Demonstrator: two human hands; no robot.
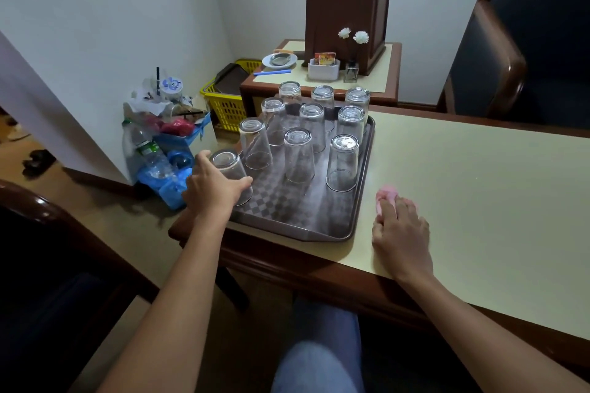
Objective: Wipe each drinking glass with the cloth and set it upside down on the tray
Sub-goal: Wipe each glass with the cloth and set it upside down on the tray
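- Left hand (217, 188): fingers and thumb curled round a clear drinking glass (230, 171), held base-up at the near-left edge of the tray. Cannot tell whether its rim touches the tray surface.
- Brown rectangular plastic tray with checkered surface (287, 212): sits on the left end of the cream-topped wooden table (479, 188). Its near strip is bare.
- Nine other clear glasses (298, 156) stand upside down on the tray in three rows of three, behind and to the right of the held one. Spaced apart, none stacked.
- Right hand (400, 233): lies palm-down on the table just right of the tray, fingers stretched out flat, not curled. The fingertips rest on a small crumpled pink cloth (385, 196).
- Pink cloth lies on the tabletop, near the tray's right rim but apart from it.
- Beyond the tray: low side table (394, 86) with a dark wooden box (348, 13), white flowers (361, 37) and a white dish (279, 60).
- Floor at left: yellow plastic basket (223, 105), and a blue bin heaped with plastic bottles (172, 137).
- Dark upholstered armchair (526, 51) at far right.
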